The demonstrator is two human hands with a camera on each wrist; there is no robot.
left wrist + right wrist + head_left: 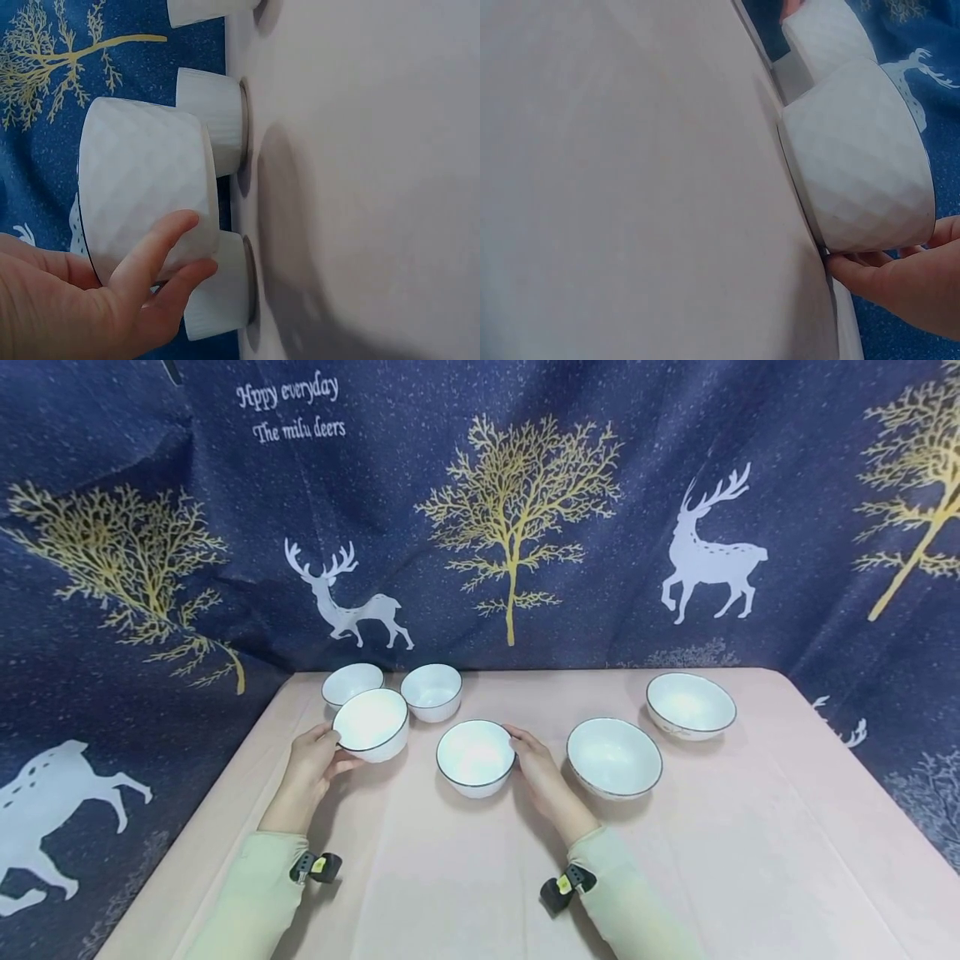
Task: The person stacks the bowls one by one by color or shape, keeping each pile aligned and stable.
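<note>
My left hand (313, 758) grips a white bowl with a dark rim (372, 723) by its left side. In the left wrist view this bowl (146, 180) shows a faceted outer wall and hangs above the table, its shadow below, with fingers (161, 244) spread along its side and underside. My right hand (538, 768) holds a second dark-rimmed white bowl (476, 756) at its right edge. The right wrist view shows that faceted bowl (859, 165) close over the tabletop, with the right hand's fingers (862, 276) at its side near the base.
Behind the left-hand bowl stand two white bowls, one (352, 682) partly hidden by it and one (432, 692) to its right. Two wider bowls, a nearer one (615, 757) and a farther one (692, 705), sit at right. A dark blue patterned cloth (585, 610) hangs behind the pink-covered table (750, 860).
</note>
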